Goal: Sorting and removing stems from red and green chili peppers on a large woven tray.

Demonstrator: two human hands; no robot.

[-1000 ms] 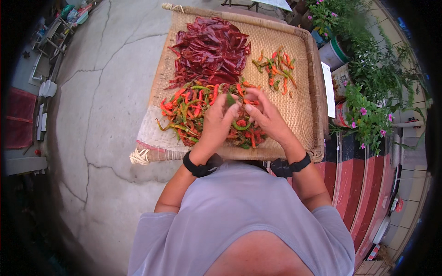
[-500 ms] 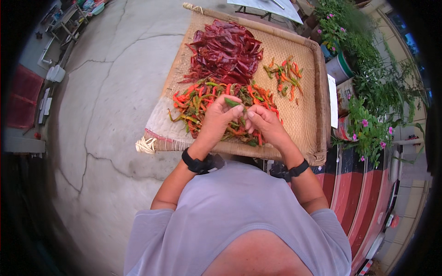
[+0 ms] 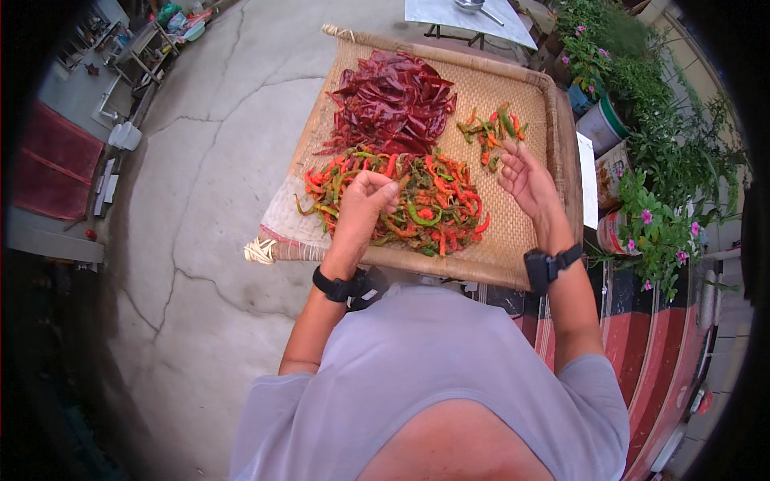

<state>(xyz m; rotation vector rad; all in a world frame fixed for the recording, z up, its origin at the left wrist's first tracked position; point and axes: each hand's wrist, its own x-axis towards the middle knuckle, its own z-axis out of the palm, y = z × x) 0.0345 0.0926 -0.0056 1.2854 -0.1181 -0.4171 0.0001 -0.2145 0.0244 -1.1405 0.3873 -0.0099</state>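
Observation:
My left hand (image 3: pixel 365 210) is closed, thumb and fingertips pinched together, above the left part of a heap of mixed red, orange and green chili peppers (image 3: pixel 437 204). Whatever the pinch holds, if anything, is too small to make out. To the right, my right hand (image 3: pixel 527 183) has its fingers loosely apart, reaching toward a small pile of green and orange chili peppers (image 3: pixel 488 144). Just beyond its fingertips is a larger green chili pepper (image 3: pixel 506 123), apparently free of the fingers. Everything lies on a woven tray (image 3: pixel 525 232) with a raised rim.
Dark red dried chilies (image 3: pixel 393 100) form a big heap at the tray's far left. Beyond the tray is a white table (image 3: pixel 473 22) with a metal ladle-like utensil. Potted flowering plants (image 3: pixel 642 216) line the right side. Cracked concrete floor (image 3: pixel 192 208) stretches to the left.
My hands have parted. The right one moved right and away toward the small pile, and the green chili pepper went there from between my hands. My left hand stayed over the mixed heap.

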